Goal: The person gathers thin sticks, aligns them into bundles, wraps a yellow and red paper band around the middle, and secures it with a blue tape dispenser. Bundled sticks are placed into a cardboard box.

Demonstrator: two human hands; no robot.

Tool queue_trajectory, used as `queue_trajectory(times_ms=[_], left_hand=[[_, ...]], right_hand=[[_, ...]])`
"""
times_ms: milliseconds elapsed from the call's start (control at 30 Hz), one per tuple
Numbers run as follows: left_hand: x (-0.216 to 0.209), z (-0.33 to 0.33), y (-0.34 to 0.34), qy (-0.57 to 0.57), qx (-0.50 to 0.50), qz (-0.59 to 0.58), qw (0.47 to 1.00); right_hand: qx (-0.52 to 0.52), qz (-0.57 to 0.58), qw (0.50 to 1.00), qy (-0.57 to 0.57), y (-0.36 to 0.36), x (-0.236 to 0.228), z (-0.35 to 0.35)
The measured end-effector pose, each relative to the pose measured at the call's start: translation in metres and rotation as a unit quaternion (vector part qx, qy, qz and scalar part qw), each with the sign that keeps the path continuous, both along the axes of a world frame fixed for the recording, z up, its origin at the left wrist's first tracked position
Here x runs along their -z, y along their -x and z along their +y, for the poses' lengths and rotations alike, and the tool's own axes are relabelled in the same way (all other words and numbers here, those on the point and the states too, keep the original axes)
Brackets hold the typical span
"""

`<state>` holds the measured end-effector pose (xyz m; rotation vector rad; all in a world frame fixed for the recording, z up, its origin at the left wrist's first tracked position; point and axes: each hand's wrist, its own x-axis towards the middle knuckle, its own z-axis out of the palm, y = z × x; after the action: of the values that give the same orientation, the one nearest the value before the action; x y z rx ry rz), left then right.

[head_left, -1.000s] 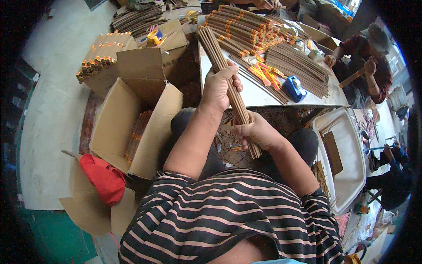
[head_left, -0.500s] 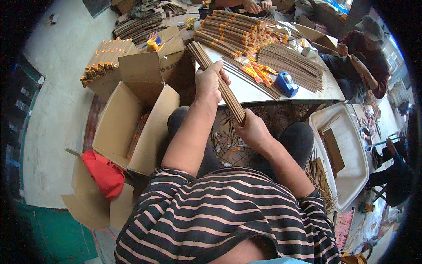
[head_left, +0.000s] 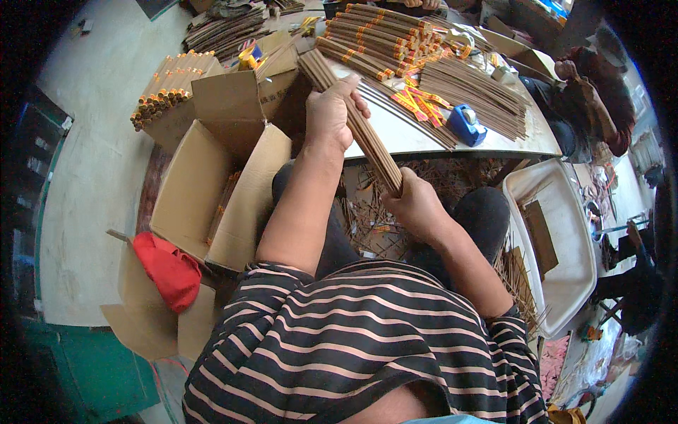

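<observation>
A bundle of thin brown incense sticks slants across my lap in front of the table edge. My left hand is closed round its upper part, with the far end of the sticks jutting out beyond it. At the near end, my right hand grips the bundle from the right. Beyond the hands, on the white table, are red and yellow paper strips, a blue tape dispenser and a spread of loose sticks. Banded bundles are stacked behind the strips.
To my left stands an open cardboard box; more banded bundles lie behind it. A red cloth hangs over another carton. On my right is a white tub. A co-worker sits at the table's right; broken sticks litter the floor.
The view has shifted slightly. Both hands still hold the bundle, and the left hand and the sticks' far end have moved a little up and away from me.
</observation>
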<state>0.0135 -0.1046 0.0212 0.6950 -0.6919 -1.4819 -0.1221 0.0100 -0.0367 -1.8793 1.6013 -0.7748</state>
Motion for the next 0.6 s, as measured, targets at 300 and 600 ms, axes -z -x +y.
queue_trajectory(times_ms=[300, 600], left_hand=[[0.017, -0.012, -0.017, 0.044, 0.093, 0.106, 0.989], [0.028, 0.012, -0.006, 0.052, 0.17, 0.187, 0.966]], right_hand=[[-0.075, -0.238, 0.943, -0.221, -0.005, -0.021, -0.001], [-0.137, -0.401, 0.841, -0.336, -0.002, -0.012, -0.013]])
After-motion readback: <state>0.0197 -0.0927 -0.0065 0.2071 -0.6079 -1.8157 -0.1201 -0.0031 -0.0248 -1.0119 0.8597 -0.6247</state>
